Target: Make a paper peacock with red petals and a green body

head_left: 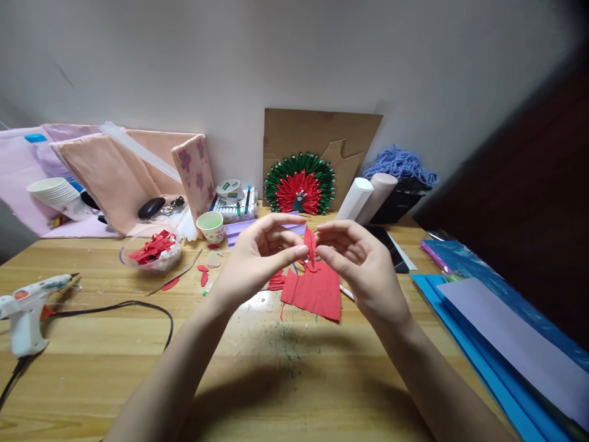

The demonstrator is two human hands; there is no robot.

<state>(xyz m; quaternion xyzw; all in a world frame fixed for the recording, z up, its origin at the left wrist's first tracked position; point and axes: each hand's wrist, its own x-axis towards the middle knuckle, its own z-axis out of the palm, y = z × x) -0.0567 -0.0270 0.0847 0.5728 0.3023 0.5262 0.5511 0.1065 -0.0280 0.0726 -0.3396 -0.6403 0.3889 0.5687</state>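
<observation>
Between my two hands, above the middle of the table, is a narrow red crepe paper petal (pixel 310 245). My left hand (pixel 262 248) pinches its left side between thumb and fingers. On the other side, the thumb and fingertips of my right hand (pixel 356 255) close on its right edge. Below them lies a larger red crepe paper sheet (pixel 315 294), its upper part hidden by the petal and hands. A small stack of red paper strips (pixel 277 282) shows beside the sheet. Farther left, cut red paper pieces (pixel 204 277) lie on the wood.
A glue gun (pixel 34 310) with a black cord rests at left, near a bowl (pixel 151 248) of red scraps. A paper cup (pixel 210 228) stands behind. A green-and-red paper peacock (pixel 301 184) leans against cardboard (pixel 317 132). Blue sheets (pixel 460 331) lie at right.
</observation>
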